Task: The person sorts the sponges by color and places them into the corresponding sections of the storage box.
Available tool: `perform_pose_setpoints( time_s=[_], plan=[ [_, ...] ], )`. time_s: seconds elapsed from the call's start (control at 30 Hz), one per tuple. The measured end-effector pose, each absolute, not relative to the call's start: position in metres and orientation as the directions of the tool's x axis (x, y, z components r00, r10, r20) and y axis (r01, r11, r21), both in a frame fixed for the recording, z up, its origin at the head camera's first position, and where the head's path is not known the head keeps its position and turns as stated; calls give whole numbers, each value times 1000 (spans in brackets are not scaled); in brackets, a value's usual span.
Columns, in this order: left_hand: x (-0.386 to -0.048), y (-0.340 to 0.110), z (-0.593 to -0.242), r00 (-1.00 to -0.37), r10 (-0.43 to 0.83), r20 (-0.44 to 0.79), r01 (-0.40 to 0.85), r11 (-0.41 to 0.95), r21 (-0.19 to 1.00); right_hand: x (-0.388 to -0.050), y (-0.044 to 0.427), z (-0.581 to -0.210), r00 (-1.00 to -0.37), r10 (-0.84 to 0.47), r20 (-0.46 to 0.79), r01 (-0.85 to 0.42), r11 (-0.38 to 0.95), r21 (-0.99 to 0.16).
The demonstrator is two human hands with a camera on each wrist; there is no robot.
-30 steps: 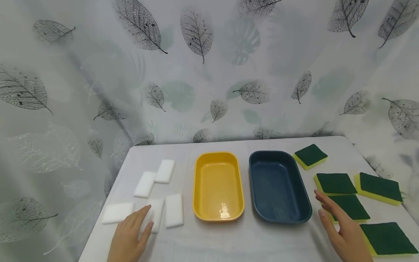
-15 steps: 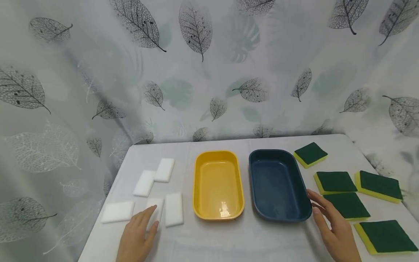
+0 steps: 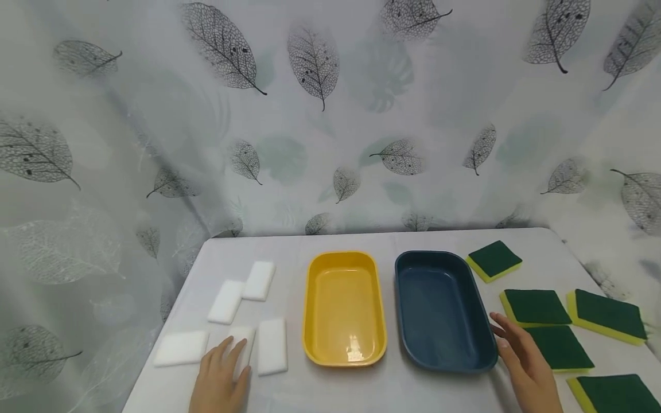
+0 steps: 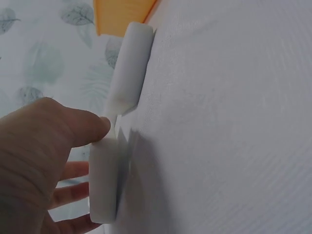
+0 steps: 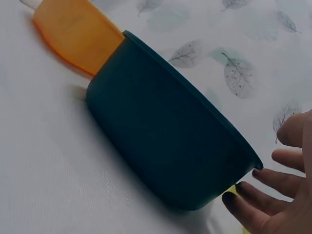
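Observation:
My left hand [image 3: 219, 378] is over a white sponge [image 4: 103, 180], which lies flat on the table. In the left wrist view the thumb is at one edge and a fingertip at the opposite edge, gripping across it. Another white sponge [image 3: 272, 347] lies just to its right. My right hand [image 3: 527, 361] hovers beside the right wall of a dark blue tray [image 5: 170, 126], fingers spread and fairly straight. Its fingertips are close to the rim; whether they touch it I cannot tell. Behind that hand lies a green and yellow scouring sponge [image 3: 560, 348].
A yellow tray [image 3: 345, 310] stands left of the blue one. More white sponges [image 3: 181, 348] lie on the left of the white-covered table [image 3: 315, 396]. Several scouring sponges [image 3: 609, 314] lie on the right. A leaf-patterned curtain [image 3: 330, 126] hangs behind.
The right hand has moved left from the scouring sponges to the blue tray's side. The left hand has shifted slightly right and settled onto the white sponge. The head view has tilted a little upward.

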State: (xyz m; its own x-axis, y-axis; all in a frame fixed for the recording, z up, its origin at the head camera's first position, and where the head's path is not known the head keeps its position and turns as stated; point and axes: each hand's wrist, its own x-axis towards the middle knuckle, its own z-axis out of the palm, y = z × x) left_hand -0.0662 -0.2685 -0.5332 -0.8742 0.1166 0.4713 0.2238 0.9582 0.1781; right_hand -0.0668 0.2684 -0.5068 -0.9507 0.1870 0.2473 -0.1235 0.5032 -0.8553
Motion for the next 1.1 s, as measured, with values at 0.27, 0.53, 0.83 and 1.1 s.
perform_pose_setpoints(
  time_s=[0.27, 0.53, 0.83, 1.1],
  plan=[
    [-63, -258, -533, -943, -20, 333, 77, 959, 274, -74, 278, -522, -980, 199, -15, 106, 454, -885],
    [-62, -257, -519, -987, -96, 130, -53, 952, 301, -70, 273, -532, -959, 252, -127, 211, 344, -915],
    [-65, -261, -510, -951, -58, 304, 29, 962, 273, -73, 271, -536, -919, 367, -146, 276, 333, -902],
    [-66, -263, -499, -844, 102, 526, 268, 931, 249, -72, 268, -538, -914, 395, -89, 226, 317, -921]
  ],
)
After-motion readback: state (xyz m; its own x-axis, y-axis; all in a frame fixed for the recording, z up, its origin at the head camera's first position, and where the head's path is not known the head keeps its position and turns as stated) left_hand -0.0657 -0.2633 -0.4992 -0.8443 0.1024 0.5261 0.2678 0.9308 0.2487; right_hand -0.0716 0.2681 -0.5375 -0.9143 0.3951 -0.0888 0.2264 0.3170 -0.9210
